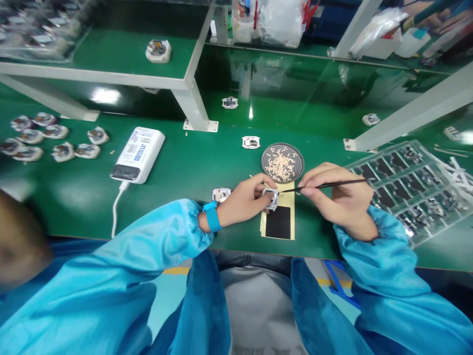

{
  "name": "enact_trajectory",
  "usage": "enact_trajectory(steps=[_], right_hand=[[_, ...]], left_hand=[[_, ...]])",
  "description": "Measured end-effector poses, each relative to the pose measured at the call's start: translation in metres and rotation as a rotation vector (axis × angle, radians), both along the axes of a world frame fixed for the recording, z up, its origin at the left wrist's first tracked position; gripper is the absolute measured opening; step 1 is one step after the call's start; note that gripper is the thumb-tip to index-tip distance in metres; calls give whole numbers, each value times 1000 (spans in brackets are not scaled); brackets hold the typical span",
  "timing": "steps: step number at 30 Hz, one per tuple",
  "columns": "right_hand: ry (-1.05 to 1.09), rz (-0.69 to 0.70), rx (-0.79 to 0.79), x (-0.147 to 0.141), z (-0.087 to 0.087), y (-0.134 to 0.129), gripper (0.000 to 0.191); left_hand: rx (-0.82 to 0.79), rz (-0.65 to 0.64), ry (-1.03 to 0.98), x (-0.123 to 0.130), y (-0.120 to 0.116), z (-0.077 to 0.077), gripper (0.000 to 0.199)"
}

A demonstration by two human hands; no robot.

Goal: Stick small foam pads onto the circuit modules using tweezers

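Head view: left hand grips casing, right hand tweezers.

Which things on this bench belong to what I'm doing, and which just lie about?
Likely in use:
small white casing, in the left hand
thin dark tool, in the right hand
round dish of pale pieces
yellow sheet with black patch

Apparently just lying about:
white device
its white cable
clear plastic at the back
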State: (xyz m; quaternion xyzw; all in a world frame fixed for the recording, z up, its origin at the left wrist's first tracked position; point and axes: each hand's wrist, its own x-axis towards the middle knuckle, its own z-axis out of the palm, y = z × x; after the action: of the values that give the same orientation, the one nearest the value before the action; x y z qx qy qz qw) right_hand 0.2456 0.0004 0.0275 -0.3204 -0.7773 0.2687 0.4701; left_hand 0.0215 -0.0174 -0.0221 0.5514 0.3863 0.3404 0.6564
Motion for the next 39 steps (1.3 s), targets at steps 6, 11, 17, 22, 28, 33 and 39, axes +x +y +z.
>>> enact_trajectory(steps=[6, 11, 17, 22, 28, 33, 39], right_hand=[[-77, 107, 113, 0, -3, 2, 31], [-148, 126, 113, 2, -3, 3, 32], [-173, 123, 102, 1, -3, 3, 30], [-182, 123, 101, 1, -3, 3, 30], [-207, 131, 84, 0, -3, 3, 30], [-95, 102, 10, 3, -3, 3, 29], [-69, 98, -110, 5, -5, 3, 25]], left_hand=[[-47, 50, 19, 2, 2, 6, 15], [-74, 59, 29, 2, 2, 7, 13], [-103, 53, 10, 2, 2, 3, 16], [-97, 56, 15, 1, 2, 3, 15], [-100, 58, 9, 2, 2, 4, 14], [-131, 80, -3, 2, 2, 8, 14], [-21, 133, -53, 0, -3, 3, 24]])
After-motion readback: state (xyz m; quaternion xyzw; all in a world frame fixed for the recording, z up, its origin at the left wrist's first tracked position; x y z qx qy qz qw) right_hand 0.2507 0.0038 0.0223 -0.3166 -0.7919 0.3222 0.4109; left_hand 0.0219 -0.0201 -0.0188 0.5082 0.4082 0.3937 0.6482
